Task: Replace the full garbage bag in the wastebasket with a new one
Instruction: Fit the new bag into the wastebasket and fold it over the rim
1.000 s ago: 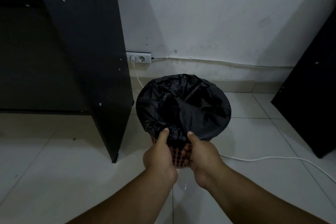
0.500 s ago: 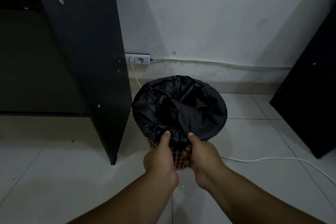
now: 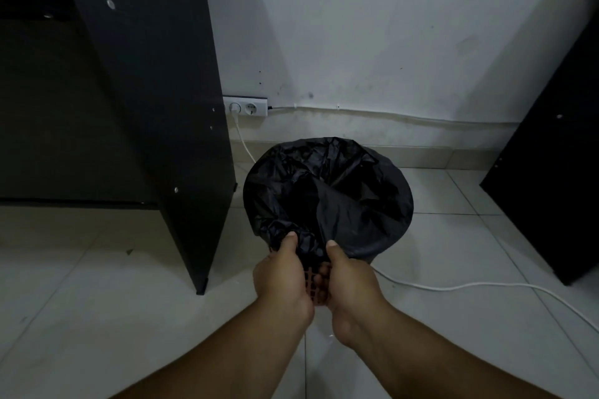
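Note:
A red lattice wastebasket (image 3: 311, 285) stands on the tiled floor, lined with a black garbage bag (image 3: 327, 194) folded over its rim. The bag's mouth is open and its inside is dark. My left hand (image 3: 280, 272) and my right hand (image 3: 348, 275) grip the near side of the basket close together. Both thumbs press the crumpled bag edge against the rim, and the fingers curl around the lattice wall below. Most of the basket is hidden by the bag and my hands.
A black furniture panel (image 3: 155, 100) stands just left of the basket. Another black panel (image 3: 551, 197) stands at the right. A wall socket (image 3: 245, 106) sits behind, and a white cable (image 3: 486, 287) runs across the floor right of the basket.
The basket and both hands have shifted slightly left and nearer to me. The grip on the near rim is unchanged.

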Tool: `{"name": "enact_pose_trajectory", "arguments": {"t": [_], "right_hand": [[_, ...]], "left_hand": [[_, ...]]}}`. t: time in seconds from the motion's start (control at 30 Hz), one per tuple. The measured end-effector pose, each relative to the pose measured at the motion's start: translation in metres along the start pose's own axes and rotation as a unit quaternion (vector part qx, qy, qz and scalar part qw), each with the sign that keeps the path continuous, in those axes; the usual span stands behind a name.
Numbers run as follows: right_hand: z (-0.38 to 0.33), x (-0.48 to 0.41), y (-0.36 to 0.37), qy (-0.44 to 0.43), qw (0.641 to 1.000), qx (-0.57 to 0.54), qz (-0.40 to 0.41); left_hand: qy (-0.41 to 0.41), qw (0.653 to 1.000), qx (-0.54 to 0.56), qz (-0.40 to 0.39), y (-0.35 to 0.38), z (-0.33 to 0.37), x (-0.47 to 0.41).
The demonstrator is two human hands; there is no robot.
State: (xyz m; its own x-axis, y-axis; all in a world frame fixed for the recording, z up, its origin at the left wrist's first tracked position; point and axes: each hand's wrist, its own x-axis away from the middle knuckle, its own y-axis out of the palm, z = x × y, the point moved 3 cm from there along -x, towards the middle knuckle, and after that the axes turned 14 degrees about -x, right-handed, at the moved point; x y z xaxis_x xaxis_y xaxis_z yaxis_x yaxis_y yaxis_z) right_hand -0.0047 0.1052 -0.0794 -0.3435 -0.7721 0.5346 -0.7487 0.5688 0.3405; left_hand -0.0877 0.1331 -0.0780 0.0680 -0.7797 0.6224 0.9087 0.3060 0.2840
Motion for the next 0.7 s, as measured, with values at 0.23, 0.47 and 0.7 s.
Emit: {"name": "enact_pose_trajectory", "arguments": {"t": [0.23,0.47,0.7], "right_hand": [[-0.006,-0.007,-0.008,0.004,0.999,0.027,-0.024],[-0.039,-0.023,-0.038,-0.016,0.999,0.039,0.004],[-0.010,-0.024,-0.035,-0.094,0.992,-0.021,0.081]], "left_hand": [[0.042,0.998,-0.045,0.031,-0.009,0.013,0.007],[0.099,0.991,-0.079,0.040,-0.021,0.033,-0.009],[0.042,0.985,-0.164,-0.044,-0.004,0.009,-0.008]]}}
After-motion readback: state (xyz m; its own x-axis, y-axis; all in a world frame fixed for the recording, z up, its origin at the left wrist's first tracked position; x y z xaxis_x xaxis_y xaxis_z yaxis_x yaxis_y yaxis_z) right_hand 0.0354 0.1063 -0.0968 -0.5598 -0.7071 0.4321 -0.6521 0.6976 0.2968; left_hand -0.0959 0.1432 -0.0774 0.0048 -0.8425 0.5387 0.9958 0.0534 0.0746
